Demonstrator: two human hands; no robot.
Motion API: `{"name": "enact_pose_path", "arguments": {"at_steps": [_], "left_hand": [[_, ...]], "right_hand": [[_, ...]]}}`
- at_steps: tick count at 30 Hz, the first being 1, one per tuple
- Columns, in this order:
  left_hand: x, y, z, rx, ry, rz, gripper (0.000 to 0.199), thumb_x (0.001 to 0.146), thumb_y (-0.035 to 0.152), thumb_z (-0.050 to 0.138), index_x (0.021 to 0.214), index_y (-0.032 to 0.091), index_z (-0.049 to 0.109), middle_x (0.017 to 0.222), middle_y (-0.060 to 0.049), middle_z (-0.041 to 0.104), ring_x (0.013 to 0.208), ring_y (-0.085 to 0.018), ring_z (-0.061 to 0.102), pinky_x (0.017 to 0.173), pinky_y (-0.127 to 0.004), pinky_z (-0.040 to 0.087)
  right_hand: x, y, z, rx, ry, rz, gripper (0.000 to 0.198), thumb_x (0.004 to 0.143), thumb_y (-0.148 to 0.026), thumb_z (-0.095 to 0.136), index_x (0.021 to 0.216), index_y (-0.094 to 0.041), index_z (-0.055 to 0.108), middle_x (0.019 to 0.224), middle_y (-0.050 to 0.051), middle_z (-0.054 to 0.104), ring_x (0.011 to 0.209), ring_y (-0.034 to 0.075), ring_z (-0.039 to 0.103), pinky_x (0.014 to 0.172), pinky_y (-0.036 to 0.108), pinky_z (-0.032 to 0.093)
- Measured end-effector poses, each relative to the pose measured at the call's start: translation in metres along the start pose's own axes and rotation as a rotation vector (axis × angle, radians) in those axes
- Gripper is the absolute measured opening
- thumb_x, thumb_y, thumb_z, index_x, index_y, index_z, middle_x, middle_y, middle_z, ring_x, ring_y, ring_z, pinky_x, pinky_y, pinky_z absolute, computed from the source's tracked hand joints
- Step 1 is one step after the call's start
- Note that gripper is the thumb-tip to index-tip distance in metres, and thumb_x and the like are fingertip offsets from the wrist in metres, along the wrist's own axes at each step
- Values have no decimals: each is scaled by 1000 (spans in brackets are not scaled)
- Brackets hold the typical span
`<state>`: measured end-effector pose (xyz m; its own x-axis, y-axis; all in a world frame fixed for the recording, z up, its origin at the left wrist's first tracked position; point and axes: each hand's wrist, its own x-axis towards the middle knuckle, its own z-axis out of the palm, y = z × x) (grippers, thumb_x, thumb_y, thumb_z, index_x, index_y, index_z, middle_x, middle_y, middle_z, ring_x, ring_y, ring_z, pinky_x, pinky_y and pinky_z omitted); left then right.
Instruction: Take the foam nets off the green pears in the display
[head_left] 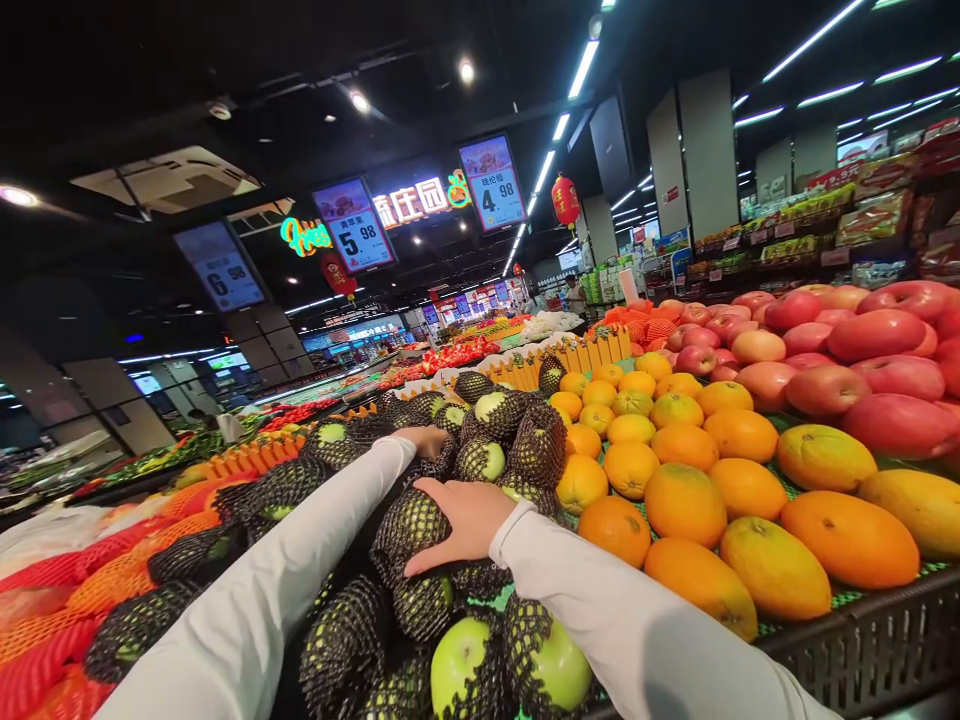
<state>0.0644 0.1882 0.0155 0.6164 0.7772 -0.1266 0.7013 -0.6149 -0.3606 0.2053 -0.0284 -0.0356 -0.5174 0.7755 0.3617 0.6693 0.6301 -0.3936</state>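
Green apples in black foam nets lie heaped in front of me. My left hand (pixel 424 441) reaches to the far part of the heap, its fingers bent over a dark netted apple (pixel 442 462) and partly hidden. Nearer to me, my right hand (pixel 469 515) rests against the side of another netted green apple (pixel 409 520). Its thumb and forefinger are straight and wide apart; the other fingers are out of sight. Close below, a green apple (pixel 459 662) shows bare skin out of its net, beside a similar one (pixel 559 665). Both sleeves are white.
Oranges (pixel 684 503) and larger yellow-orange fruits (pixel 849 538) fill the right side, behind a black crate rim (pixel 877 622). Large red apples (pixel 877 335) are piled beyond. Fruit in red and orange nets (pixel 112 570) lies at left. Price screens (pixel 491 182) hang overhead.
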Motion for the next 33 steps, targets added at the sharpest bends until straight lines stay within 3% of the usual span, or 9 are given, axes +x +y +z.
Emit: {"name": "enact_pose_path", "arguments": {"at_steps": [3,7,12,16,18,22,26,30,33], "left_hand": [[-11,-11,-12,-82,84,0,61,58,34,76,117,19,69,114,-10,74,107,-32,67,94,-35,51],[-32,-29,-25,-170,315,-101,87,65,57,69,136,9,53,136,-19,59,123,-37,57,106,-42,43],[-57,-36,-34,-423,829,-282,73,68,60,69,123,13,58,126,-16,63,114,-33,60,103,-46,45],[-90,-4,-45,-463,1130,-244,64,71,52,70,123,16,56,125,-14,62,114,-30,59,103,-45,46],[-114,18,-47,-409,1120,-102,66,70,47,74,126,19,54,125,-11,61,114,-29,60,103,-44,47],[-155,54,-34,-354,908,58,76,65,47,79,131,21,53,126,-11,61,112,-30,62,98,-43,51],[-161,62,-6,-551,833,-17,76,67,49,78,133,20,54,134,-12,61,120,-31,60,105,-44,46],[-148,55,14,-880,695,-163,69,73,52,75,129,16,58,121,-12,69,106,-27,67,95,-40,51],[-142,52,19,-922,658,-143,77,68,56,78,132,18,57,126,-11,68,112,-29,65,99,-40,49]], "right_hand": [[0,0,0,10,5,4,103,65,-78,69,146,-23,37,120,16,67,105,38,67,90,50,53],[0,1,0,27,11,-10,104,65,-78,70,147,-22,37,120,16,67,106,39,67,89,50,53],[0,3,2,31,17,-22,107,65,-77,70,149,-22,35,126,17,65,110,40,65,91,51,53],[0,4,2,56,27,-29,106,66,-75,71,149,-20,36,129,18,64,112,39,64,94,50,51],[0,4,2,68,57,-46,106,66,-75,72,149,-18,37,131,19,63,115,38,63,96,50,50],[0,3,5,47,118,-46,89,73,-72,68,136,-11,51,124,21,65,114,37,62,97,51,49],[1,7,10,53,164,-48,70,78,-65,67,127,-17,56,128,17,63,120,34,58,102,51,47],[5,15,11,73,216,-15,67,77,-66,63,124,-18,56,131,16,61,124,34,56,109,53,42],[8,17,5,117,270,72,56,79,-70,53,109,-23,59,117,13,68,111,35,63,101,56,48]]}}
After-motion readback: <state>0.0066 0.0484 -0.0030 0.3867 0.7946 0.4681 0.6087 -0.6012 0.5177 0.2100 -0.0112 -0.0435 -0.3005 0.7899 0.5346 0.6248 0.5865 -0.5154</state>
